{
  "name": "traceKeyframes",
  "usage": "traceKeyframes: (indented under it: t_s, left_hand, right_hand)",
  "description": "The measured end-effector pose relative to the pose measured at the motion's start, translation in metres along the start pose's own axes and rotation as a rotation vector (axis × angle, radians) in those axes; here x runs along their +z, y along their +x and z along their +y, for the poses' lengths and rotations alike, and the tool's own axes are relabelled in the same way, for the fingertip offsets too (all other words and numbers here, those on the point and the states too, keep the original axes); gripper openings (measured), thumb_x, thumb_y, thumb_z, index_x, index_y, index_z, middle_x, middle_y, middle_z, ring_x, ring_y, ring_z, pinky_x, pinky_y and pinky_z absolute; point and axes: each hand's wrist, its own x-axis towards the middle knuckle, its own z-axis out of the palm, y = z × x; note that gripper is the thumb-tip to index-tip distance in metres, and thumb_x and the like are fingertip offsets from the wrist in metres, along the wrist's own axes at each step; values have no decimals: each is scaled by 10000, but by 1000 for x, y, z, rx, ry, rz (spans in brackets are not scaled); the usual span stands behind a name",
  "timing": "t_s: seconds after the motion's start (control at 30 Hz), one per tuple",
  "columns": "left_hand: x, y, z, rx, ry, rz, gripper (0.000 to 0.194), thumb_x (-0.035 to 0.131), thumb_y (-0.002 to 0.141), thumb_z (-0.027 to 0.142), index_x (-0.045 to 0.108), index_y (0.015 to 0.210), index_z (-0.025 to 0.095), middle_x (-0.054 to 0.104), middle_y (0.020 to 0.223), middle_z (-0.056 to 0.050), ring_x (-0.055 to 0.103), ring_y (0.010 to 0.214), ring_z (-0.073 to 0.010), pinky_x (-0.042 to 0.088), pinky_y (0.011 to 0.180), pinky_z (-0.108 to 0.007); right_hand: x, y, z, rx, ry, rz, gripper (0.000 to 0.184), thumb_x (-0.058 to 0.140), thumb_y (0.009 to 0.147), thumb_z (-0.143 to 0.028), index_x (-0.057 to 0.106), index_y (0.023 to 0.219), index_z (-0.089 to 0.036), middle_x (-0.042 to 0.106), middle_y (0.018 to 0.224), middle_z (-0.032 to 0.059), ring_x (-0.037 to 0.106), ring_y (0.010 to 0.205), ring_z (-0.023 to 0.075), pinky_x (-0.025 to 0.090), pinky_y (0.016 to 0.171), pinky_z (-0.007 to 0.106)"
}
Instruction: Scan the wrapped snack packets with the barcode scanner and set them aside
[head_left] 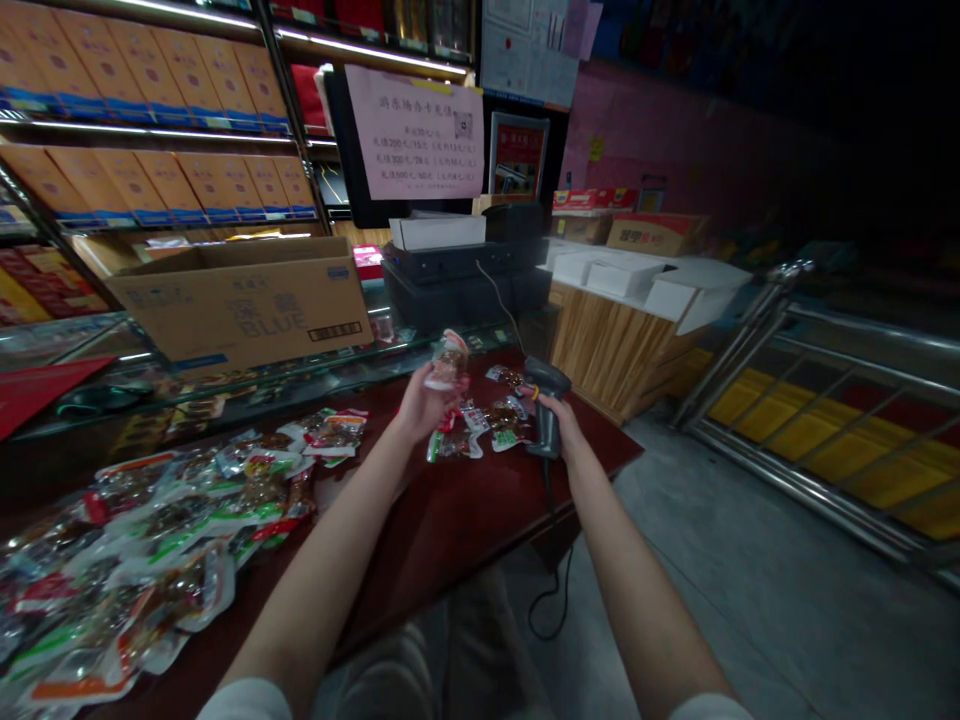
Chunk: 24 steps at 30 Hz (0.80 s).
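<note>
Clock centred on the middle of the view, 12 away from the wearer.

Left hand (420,408): just off centre toward 8, raised over the table. Fingers closed on one clear sealed pack (449,360), brownish contents; that pack is up off the tabletop, just left of centre. Print on it too blurred to read.

Right hand (565,422): near centre at 4, wrapped round the grip of a dark handheld scanner (547,376). Scanner is upright, head on top, apart from the held pack. Can't tell whether the trigger is pressed. Its cord (547,490) drops over the table edge and loops at 5.

Progress, as far as it shows: one pack in hand, the rest in two groups on the dark red table (442,530). Large heap of packs (187,510) at 8, overlapping, running out of view. Small cluster of packs (507,412) at 6, close below centre, between and beside the hands. Can't tell which group counts as done. If the small one does, my read is early stage, with most packs left; if the heap does, it's the reverse.

Around: cardboard box (255,315) at 9 on the glass counter, contents hidden. Black counter unit (465,290) at 12, pink notice (420,140) at 11. White boxes (622,272) at 2, metal railing (825,345) at 3.
</note>
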Motion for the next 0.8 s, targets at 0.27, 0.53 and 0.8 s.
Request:
traceKeyframes:
  t_s: [0.27,0.53,0.8]
  left_hand:
    - [-25,-61,25,104,-1,-3,430,533,802,563,597,1012,193,657,1121,-120,640,1005,-258,518,795,-403]
    - [-58,-74,19,493,916,423,468,746,671,306,504,1057,198,495,1140,-83,498,1146,-238,408,1015,-405]
    - [-87,-79,1,458,986,451,467,656,729,223,440,1142,199,526,1116,-84,549,1077,-235,440,959,-406]
  right_hand:
    - [31,-20,-6,65,184,-169,322,673,660,-431,676,908,-226,732,954,85,677,1007,286,568,808,412]
    - [78,-32,-10,226,69,-389,263,714,678,-344,636,871,-184,659,684,22,589,507,136,495,492,271]
    - [95,-38,10,341,135,-552,259,713,713,-330,561,866,-186,473,529,-79,317,360,38,252,353,175]
